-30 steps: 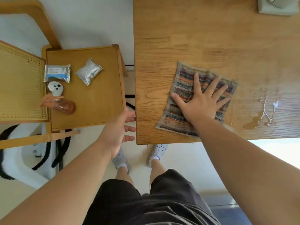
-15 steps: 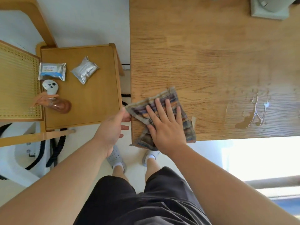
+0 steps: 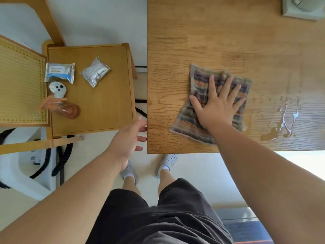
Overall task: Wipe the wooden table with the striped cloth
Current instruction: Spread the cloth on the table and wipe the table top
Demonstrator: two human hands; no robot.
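Observation:
The striped cloth (image 3: 202, 85) lies flat on the wooden table (image 3: 219, 37), near its front edge. My right hand (image 3: 217, 104) presses down on the cloth with fingers spread, palm flat. A wet puddle (image 3: 281, 124) glistens on the table just right of the cloth, not touching it. My left hand (image 3: 129, 140) hovers beside the table's front-left corner, fingers apart, fingertips close to the edge, holding nothing.
A small wooden side table (image 3: 98, 106) on the left carries two foil packets (image 3: 95, 71), a white controller (image 3: 58, 88) and an amber spray bottle (image 3: 65, 109). A cane chair (image 3: 19, 81) stands further left. A grey-green base (image 3: 302, 9) sits at the table's far right corner.
My right hand has slid the cloth from the table's front-left corner back to the right and away from the edge. My left hand has let go of the cloth's corner.

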